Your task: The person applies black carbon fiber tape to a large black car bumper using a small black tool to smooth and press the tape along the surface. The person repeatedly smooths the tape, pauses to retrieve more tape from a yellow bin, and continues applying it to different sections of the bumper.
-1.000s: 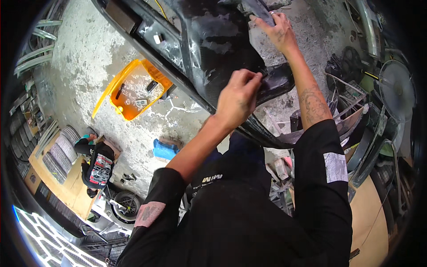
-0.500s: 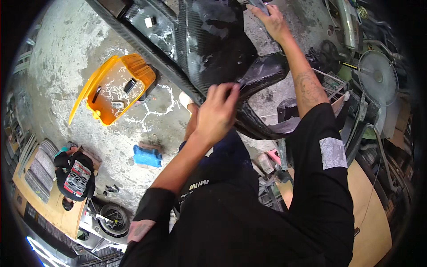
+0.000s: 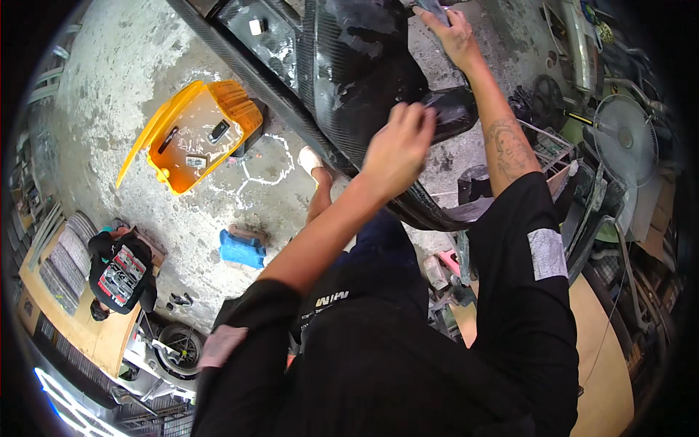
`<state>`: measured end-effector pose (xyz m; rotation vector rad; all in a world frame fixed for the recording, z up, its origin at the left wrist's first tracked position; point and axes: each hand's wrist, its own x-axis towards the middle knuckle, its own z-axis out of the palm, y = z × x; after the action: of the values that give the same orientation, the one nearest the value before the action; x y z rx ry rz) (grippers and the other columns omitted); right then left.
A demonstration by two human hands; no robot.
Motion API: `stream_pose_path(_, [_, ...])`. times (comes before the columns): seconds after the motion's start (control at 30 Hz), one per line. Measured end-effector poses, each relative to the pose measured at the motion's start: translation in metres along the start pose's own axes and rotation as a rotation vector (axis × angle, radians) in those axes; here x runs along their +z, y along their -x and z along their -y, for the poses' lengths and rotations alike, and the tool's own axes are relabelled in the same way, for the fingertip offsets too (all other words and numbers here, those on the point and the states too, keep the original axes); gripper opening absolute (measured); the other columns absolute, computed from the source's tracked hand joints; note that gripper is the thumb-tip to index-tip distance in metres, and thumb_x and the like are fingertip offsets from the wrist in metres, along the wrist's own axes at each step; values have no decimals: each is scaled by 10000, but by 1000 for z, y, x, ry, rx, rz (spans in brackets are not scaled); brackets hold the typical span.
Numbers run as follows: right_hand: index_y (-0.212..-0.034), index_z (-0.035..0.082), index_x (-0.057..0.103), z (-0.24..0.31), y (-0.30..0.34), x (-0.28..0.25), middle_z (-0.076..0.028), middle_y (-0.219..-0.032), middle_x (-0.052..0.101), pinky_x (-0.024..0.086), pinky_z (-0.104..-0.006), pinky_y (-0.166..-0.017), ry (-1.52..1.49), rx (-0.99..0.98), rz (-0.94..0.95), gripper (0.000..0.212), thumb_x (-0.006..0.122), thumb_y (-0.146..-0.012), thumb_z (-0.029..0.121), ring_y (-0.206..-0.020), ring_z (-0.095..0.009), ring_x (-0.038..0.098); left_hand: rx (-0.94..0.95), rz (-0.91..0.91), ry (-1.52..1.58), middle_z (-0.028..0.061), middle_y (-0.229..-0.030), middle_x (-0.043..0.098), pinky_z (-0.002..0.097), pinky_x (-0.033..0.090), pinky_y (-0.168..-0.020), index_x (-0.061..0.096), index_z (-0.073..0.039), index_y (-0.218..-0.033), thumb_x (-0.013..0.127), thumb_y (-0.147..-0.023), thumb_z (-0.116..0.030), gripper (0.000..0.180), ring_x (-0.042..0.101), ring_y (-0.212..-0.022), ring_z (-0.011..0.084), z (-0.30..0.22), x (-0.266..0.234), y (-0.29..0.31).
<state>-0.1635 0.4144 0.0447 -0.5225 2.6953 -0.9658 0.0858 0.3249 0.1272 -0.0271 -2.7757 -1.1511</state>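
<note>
A large, glossy black carbon-fibre panel point(image 3: 357, 80) with wet patches spans the top middle, its long edge running diagonally. My left hand point(image 3: 400, 149) is over its lower edge, fingers curled and slightly smeared by motion; whatever they may hold is hidden. At the panel's far right side, my right hand point(image 3: 455, 40) is closed on a grey flat pad point(image 3: 435, 10), cut off partly by the top of the picture. A small white block point(image 3: 257, 27) with a dark side lies on the panel's recessed part, away from both hands.
An orange-yellow tub point(image 3: 164, 156) of water, with small blocks in it, stands on the wet floor. A blue block-shaped thing point(image 3: 242, 247) lies below it. A fan point(image 3: 625, 138) and stacked parts crowd the right. Another person point(image 3: 120, 269) is at the lower left.
My left hand has moved right and slightly up over the panel. The right hand stays at the far side, still with the grey pad. The view has shifted slightly.
</note>
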Motion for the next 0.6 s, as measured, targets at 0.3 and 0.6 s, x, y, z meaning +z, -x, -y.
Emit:
stream_pose_path(0.3, [-1383,126,653,-14,6,-22,-310,-1380,546,437,-483,-1100,96,-7,-45,530,666,-989,480,-1291,-478,531,-156,-113,122,169,-1209,646,403,599,-801,665,-13,-1314,737,-790,92,540,653,-1071,328,12,-58,91])
stream_pose_path(0.6, [-1419,5,584,-12,3,-14,-317,-1412,523,425,-486,-1116,128,-16,-16,773,671,-942,607,-1322,-486,510,-22,-15,15,135,-1204,642,411,573,-831,661,-44,-1322,726,-720,83,618,631,-991,330,12,-23,53])
